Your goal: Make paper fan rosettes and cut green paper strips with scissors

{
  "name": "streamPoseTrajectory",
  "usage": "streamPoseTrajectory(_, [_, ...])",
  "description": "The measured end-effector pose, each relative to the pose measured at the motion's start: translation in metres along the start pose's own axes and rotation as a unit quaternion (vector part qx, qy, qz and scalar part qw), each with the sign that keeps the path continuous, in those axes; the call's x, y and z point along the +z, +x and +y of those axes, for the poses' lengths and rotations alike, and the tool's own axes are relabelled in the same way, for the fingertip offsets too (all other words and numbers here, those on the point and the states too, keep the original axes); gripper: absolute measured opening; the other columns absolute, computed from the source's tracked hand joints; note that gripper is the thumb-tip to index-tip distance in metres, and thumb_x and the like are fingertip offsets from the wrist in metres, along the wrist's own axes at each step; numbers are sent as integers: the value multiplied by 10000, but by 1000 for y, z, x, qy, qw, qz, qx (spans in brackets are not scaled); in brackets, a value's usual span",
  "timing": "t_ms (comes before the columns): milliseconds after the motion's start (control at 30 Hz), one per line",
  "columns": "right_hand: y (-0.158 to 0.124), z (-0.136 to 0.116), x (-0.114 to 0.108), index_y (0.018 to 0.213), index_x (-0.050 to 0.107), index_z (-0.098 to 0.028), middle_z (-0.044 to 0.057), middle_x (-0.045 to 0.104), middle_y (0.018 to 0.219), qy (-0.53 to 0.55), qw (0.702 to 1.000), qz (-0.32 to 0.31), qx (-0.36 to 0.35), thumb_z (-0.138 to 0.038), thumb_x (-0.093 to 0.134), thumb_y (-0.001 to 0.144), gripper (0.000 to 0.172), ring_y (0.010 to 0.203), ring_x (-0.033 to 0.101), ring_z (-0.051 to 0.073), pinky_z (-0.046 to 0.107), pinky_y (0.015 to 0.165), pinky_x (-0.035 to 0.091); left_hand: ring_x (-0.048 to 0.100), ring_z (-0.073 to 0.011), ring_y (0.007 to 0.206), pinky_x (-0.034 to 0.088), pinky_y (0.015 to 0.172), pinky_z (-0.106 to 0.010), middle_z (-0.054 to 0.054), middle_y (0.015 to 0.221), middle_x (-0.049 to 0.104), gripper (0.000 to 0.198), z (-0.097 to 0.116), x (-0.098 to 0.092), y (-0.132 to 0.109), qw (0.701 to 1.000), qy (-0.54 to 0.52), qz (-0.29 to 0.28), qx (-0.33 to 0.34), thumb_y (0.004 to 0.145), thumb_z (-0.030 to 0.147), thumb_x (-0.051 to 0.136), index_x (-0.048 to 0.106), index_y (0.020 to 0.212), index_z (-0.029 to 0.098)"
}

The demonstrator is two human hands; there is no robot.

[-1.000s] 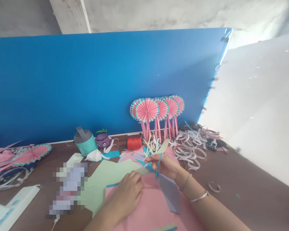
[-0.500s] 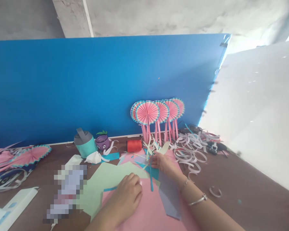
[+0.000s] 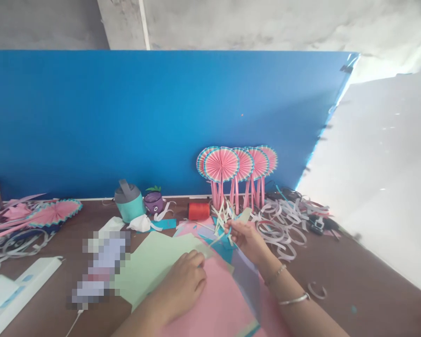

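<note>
My left hand (image 3: 185, 283) rests with curled fingers on a sheet of pink paper (image 3: 219, 292), pressing it down; its fingertips are mostly hidden. Beyond it, my right hand (image 3: 247, 239) pinches a thin paper strip, of which only a small blue bit shows at the fingertips. Under and past that hand lie pale green strips (image 3: 220, 223), blue paper pieces (image 3: 224, 252) and a purple-grey sheet (image 3: 244, 276). A large pale green sheet (image 3: 149, 260) lies partly beneath the pink one, left of my left hand.
Pink pleated paper fans (image 3: 221, 164) stand against the blue partition (image 3: 126, 117). A red thread spool (image 3: 198, 211), a purple cup (image 3: 154, 203) and a teal container (image 3: 129, 206) line the back. Curled white strips (image 3: 280, 224) heap at right; a power strip (image 3: 24, 292) lies left.
The blue strip that hung down from my right hand no longer hangs over the pink paper; only a bit shows at the fingertips. My left hand stays on the pink paper. The view has turned slightly left.
</note>
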State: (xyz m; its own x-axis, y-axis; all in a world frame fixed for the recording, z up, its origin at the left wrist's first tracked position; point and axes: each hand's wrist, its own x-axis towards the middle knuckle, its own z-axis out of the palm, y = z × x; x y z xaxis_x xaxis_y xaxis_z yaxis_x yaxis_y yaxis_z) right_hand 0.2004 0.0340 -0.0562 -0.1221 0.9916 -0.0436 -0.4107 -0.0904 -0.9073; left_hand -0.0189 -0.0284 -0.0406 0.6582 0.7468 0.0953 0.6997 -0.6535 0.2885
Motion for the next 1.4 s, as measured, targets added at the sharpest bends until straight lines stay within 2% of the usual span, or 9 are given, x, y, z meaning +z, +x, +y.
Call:
streamPoseTrajectory(167, [5,-5,-10,813,694,-200,2,622,734,88,994,59,-27,-288,725,686,157,625,552,95,166,452,409,541,-165,791,416,743,-295,-36,764,593,328,-2,-1,0,999,6,-33,9,860,114,401,635,641,184])
streamPoseTrajectory(300, [5,1,-6,807,697,-160,-14,561,623,54,998,32,12,-272,754,655,197,539,512,75,161,424,382,586,-170,768,417,705,-283,-34,779,645,280,-1,-3,1,998,-25,-24,-45,859,141,388,630,728,194])
streamPoseTrajectory(400, [0,4,3,776,694,-143,-1,584,647,27,999,22,30,-275,780,620,222,568,542,91,177,454,399,613,-169,746,415,668,-262,-14,783,676,163,-2,-4,3,989,-88,0,-118,859,290,455,597,861,210])
streamPoseTrajectory(567, [-7,4,14,754,700,-135,17,620,686,2,999,-1,34,-305,782,624,230,593,564,108,206,500,417,619,-173,700,381,599,-240,5,747,679,332,-6,0,6,979,-141,25,-146,810,541,487,531,848,214])
streamPoseTrajectory(800, [-7,8,14,756,714,-140,30,646,753,-15,999,-10,32,-300,779,632,212,627,562,110,215,516,402,552,-137,542,274,503,-231,44,560,549,209,-6,-2,8,981,-113,28,-155,885,269,356,481,725,221])
streamPoseTrajectory(967, [-4,5,10,791,716,-173,31,651,844,86,996,-6,28,-320,770,650,211,761,571,123,201,565,426,594,-151,716,366,631,-232,9,724,628,177,-6,-4,7,984,-114,1,-135,844,259,447,564,720,209])
streamPoseTrajectory(1067, [0,3,3,807,713,-186,13,637,811,126,992,-3,24,-287,774,648,199,728,565,98,185,587,433,582,-169,816,397,697,-247,-16,819,618,119,-4,-4,3,990,-89,-41,-100,796,226,521,610,722,198])
streamPoseTrajectory(1200, [4,3,-5,774,715,-162,0,590,688,89,996,17,7,-257,775,636,178,644,533,84,185,560,412,553,-184,892,410,781,-293,-39,909,584,194,-2,-3,-1,996,-54,-55,-46,830,157,467,649,779,196])
streamPoseTrajectory(1400, [0,6,1,860,716,-151,24,627,739,18,1000,-11,23,-265,754,631,258,673,547,119,237,606,401,505,-186,966,412,825,-313,-40,1011,555,267,-2,-3,-3,998,-64,-18,-14,837,82,420,651,782,204])
